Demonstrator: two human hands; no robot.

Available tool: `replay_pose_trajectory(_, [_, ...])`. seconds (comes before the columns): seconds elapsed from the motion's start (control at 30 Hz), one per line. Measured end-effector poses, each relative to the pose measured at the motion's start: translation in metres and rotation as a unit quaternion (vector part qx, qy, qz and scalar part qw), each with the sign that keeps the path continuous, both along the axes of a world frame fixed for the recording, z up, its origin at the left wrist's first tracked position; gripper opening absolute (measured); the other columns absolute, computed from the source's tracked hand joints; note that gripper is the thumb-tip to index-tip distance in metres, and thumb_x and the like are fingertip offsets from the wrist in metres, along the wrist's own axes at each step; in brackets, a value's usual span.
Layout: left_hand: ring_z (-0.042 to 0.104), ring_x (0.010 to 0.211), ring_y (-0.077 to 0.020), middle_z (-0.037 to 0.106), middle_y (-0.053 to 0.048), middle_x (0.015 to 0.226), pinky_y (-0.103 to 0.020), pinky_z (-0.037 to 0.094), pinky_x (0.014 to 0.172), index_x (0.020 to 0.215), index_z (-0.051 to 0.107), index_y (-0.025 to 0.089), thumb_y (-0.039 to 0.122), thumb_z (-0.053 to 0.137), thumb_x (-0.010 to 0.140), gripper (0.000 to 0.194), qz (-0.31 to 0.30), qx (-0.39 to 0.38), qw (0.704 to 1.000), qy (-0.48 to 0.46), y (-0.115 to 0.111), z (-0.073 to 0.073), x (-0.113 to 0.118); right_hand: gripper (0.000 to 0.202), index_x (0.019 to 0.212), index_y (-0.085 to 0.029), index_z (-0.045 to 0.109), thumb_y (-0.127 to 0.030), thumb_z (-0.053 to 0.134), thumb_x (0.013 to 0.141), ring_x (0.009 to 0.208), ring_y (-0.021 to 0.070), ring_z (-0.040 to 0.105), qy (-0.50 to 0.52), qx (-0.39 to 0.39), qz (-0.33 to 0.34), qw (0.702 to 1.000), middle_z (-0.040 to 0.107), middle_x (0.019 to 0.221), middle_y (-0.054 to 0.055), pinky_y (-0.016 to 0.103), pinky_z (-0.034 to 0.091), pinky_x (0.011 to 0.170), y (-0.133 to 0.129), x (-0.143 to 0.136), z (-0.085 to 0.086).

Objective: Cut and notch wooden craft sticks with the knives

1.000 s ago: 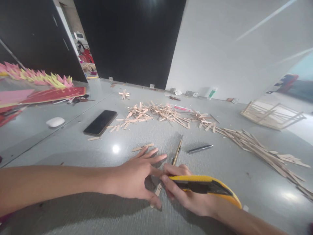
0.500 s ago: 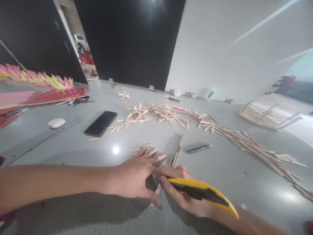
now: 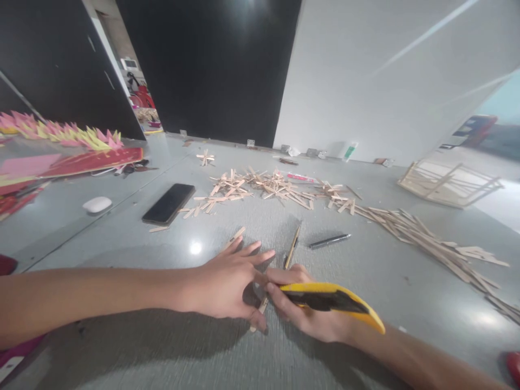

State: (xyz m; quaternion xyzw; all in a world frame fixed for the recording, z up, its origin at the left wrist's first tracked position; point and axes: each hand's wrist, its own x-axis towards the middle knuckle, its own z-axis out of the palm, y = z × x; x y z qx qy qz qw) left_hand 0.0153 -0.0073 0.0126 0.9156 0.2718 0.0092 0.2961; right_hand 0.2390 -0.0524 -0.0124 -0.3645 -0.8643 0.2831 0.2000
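Your craft stick [image 3: 265,304] lies on the grey surface [image 3: 377,271] beneath the thumb of your left hand [image 3: 227,284], fingers spread, not clenched. Your right hand [image 3: 303,317] grasps the yellow utility knife [image 3: 325,299]; its tip is hidden, so whether the stick is cut through can't be told. Beyond, the heaped short pieces [image 3: 276,185] seem done; the long wooden strips [image 3: 422,238] rightward look uncut.

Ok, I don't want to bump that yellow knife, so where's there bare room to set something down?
Mostly bare gray surface lies between the pen, long sticks and right forearm, and between the white rounded object, phone and left forearm. It is crowded at the piled short sticks and around the right hand, which holds the knife.
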Motion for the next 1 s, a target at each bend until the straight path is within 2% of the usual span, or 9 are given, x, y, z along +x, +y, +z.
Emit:
replay_pose_trajectory(0.1, [0.013,0.159,-0.0471,0.025,-0.003,0.173,-0.076,-0.001,0.123,0.129,0.074,0.039,0.069,0.082,0.077,0.061,0.000,-0.005,1.000,-0.007,0.000,-0.001,-0.001,0.037,0.077,-0.025,0.042,-0.040,0.033,0.110,0.058,0.0133,0.050,0.011,-0.022,-0.004,1.000,0.053,0.065,-0.006,0.035,0.044,0.072,-0.001,-0.001,0.002])
replay_pose_trajectory(0.27, [0.011,0.159,-0.0452,0.022,-0.007,0.174,-0.074,0.005,0.123,0.128,0.074,0.038,0.073,0.080,0.075,0.064,-0.001,-0.011,1.000,0.008,0.001,-0.001,0.000,0.042,0.074,-0.025,0.042,-0.043,0.031,0.111,0.059,0.0147,0.055,0.013,-0.055,-0.026,0.998,0.056,0.063,-0.006,0.039,0.044,0.078,-0.004,0.000,0.007])
replay_pose_trajectory(0.37, [0.008,0.160,-0.0443,0.020,-0.005,0.175,-0.072,0.007,0.124,0.130,0.073,0.040,0.074,0.081,0.074,0.066,0.002,-0.025,1.000,0.005,0.001,0.000,0.001,0.045,0.075,-0.025,0.042,-0.049,0.030,0.111,0.059,0.0145,0.056,0.014,-0.073,-0.032,0.997,0.058,0.061,-0.006,0.040,0.044,0.082,-0.005,0.002,0.009])
replay_pose_trajectory(0.53, [0.007,0.160,-0.0442,0.017,-0.001,0.176,-0.073,0.008,0.124,0.131,0.071,0.044,0.074,0.081,0.073,0.066,0.005,-0.038,0.999,-0.005,0.000,0.000,0.000,0.050,0.073,-0.025,0.044,-0.056,0.031,0.110,0.067,0.0169,0.058,0.012,-0.088,-0.042,0.995,0.059,0.065,-0.003,0.039,0.044,0.079,-0.004,0.002,0.009])
replay_pose_trajectory(0.7, [0.010,0.160,-0.0430,0.021,0.002,0.175,-0.070,0.007,0.126,0.123,0.076,0.044,0.072,0.084,0.072,0.058,0.007,-0.040,0.999,-0.029,0.002,-0.005,-0.002,0.045,0.077,-0.025,0.044,-0.053,0.033,0.110,0.061,0.0147,0.054,0.017,-0.085,-0.036,0.996,0.057,0.065,-0.005,0.040,0.042,0.081,-0.005,-0.001,0.008])
replay_pose_trajectory(0.87, [0.012,0.160,-0.0433,0.017,0.001,0.176,-0.068,0.009,0.127,0.130,0.072,0.045,0.074,0.084,0.070,0.067,0.018,-0.037,0.998,-0.041,0.001,-0.008,-0.004,0.041,0.076,-0.025,0.043,-0.046,0.035,0.110,0.064,0.0154,0.054,0.020,-0.071,-0.039,0.997,0.056,0.065,-0.005,0.038,0.042,0.077,-0.005,-0.002,0.014])
replay_pose_trajectory(1.0, [0.013,0.160,-0.0446,0.017,0.000,0.176,-0.069,0.012,0.125,0.127,0.074,0.043,0.076,0.084,0.067,0.070,0.027,-0.030,0.998,-0.038,0.001,-0.009,-0.004,0.039,0.076,-0.025,0.041,-0.042,0.035,0.110,0.063,0.0147,0.053,0.026,-0.054,-0.036,0.998,0.053,0.064,-0.006,0.035,0.043,0.073,-0.007,-0.004,0.014])
